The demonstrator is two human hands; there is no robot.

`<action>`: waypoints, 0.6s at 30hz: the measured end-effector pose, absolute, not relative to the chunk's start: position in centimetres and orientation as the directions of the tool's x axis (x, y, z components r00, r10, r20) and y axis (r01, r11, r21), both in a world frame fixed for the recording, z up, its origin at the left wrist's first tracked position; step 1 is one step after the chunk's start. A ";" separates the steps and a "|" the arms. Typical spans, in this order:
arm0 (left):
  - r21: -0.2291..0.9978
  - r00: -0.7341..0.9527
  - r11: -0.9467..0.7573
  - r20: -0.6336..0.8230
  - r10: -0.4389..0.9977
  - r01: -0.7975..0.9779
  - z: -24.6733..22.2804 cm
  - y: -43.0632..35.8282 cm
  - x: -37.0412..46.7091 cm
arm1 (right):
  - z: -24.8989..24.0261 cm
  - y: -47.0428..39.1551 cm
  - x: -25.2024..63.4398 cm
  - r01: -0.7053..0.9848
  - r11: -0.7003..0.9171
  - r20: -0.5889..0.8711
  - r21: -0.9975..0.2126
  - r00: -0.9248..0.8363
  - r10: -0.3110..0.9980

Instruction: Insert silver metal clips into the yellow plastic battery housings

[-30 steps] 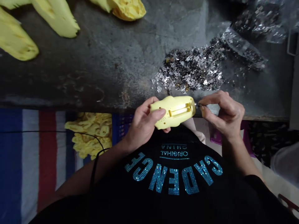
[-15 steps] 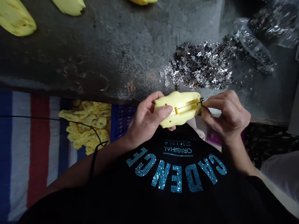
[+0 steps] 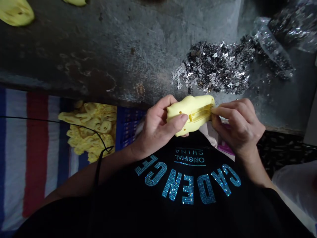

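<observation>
A yellow plastic shell with a long battery recess and small holes is gripped by my left hand, thumb on its face and fingers behind. At the recess's right end, my right hand pinches a small metal contact plate, mostly hidden by the fingertips and seated against the end wall. Just beyond the hands, a pile of small shiny metal contact plates lies on the grey metal table.
More yellow shells lie at the table's far left. A clear plastic bag rests right of the pile. Below the table edge, a heap of yellow parts sits beside a blue crate. A black cord crosses near my left arm.
The metal contact plate has gone from outside the shell's right end into the end of the recess, pushed by my right fingers. The shell has tilted slightly and shifted a little right.
</observation>
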State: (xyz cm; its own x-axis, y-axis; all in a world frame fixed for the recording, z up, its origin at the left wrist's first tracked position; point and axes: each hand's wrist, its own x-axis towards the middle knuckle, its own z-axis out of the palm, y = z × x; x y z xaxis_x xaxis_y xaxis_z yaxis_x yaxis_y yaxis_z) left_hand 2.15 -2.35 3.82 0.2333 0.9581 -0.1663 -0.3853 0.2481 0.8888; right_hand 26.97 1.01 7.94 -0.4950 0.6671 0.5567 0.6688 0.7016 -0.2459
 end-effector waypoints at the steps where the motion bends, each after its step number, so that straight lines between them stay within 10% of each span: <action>1: 0.887 0.231 0.250 -0.170 0.958 -0.387 3.8 -2.3 2.2 | 7.9 1.0 27.0 0.663 0.697 0.557 -0.274 -0.482 0.677; 18: 0.854 0.239 0.309 -0.225 0.945 -0.418 4.1 -2.3 2.3 | 6.4 -0.2 27.7 0.711 0.625 0.585 -0.324 -0.369 0.723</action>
